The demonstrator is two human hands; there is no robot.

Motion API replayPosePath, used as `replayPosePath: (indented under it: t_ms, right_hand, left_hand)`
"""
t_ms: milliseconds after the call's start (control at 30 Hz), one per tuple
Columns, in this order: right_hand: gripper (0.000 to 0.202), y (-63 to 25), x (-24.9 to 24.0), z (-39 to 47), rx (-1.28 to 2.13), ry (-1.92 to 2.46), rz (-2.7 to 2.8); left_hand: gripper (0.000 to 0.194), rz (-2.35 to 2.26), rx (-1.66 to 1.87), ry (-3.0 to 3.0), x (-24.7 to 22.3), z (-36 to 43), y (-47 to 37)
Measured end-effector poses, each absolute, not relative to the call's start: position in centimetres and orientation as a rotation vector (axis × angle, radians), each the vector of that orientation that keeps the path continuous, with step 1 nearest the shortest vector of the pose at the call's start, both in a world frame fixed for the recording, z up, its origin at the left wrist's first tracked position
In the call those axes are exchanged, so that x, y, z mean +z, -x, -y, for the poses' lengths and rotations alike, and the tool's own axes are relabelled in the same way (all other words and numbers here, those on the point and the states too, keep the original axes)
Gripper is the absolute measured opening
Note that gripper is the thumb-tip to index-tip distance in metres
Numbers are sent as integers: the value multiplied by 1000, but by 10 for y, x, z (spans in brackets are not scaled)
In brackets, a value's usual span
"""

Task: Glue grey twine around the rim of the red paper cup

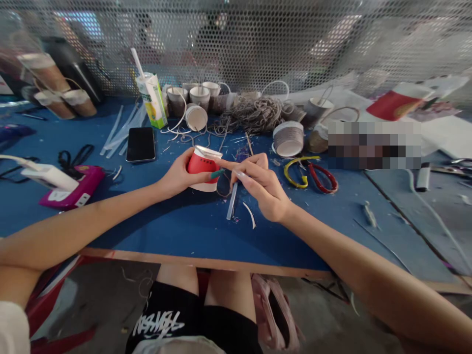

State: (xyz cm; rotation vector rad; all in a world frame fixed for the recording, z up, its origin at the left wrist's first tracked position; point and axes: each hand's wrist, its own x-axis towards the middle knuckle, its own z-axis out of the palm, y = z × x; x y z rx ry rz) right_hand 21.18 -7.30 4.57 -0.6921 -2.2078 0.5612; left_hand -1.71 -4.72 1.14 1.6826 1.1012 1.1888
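My left hand (180, 172) is wrapped around a red paper cup (201, 166) with a white rim and base, tilted slightly above the blue tabletop. A green-nailed thumb lies across the cup's front. The index finger of my right hand (263, 189) stretches out to the cup near its rim. Its thumb is also extended, while the other fingers curl below, partly hidden. A thin cord loop (223, 192) hangs between the cup and my right hand. Below that hand lie a clear glue stick (232, 201) and a short white curved strip (250, 215).
Behind the cup are a phone (141, 144), a drink carton (152, 100), cord-wrapped cups (288, 138) and a heap of grey cord (254, 115). Yellow-handled (296, 172) and red-handled tools lie right. A purple power strip (73, 189) sits left. Perforated metal mesh (236, 44) stands behind.
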Motion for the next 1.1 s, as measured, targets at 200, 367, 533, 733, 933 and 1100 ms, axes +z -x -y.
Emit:
replayPosePath:
  t_ms: [200, 367, 533, 733, 933, 1100]
  right_hand:
    - [39, -213, 44, 72, 539, 668, 2169]
    - [44, -212, 42, 73, 584, 663, 2098]
    - [43, -213, 41, 71, 605, 676, 2053]
    - [43, -217, 40, 67, 570, 617, 2040]
    - [38, -216, 38, 66, 730, 539, 2031]
    - [38, -216, 35, 64, 862, 550, 1973]
  left_hand:
    - [54, -1076, 1224, -1626, 11, 48, 16]
    - [57, -1068, 1244, -1521, 11, 48, 14]
    - [61, -1019, 1253, -1509, 8, 46, 16]
    - [66, -936, 1259, -1441, 4, 42, 17]
    - [66, -910, 1260, -1370, 5, 44, 16]
    - [69, -815, 1201, -1372, 1, 43, 20]
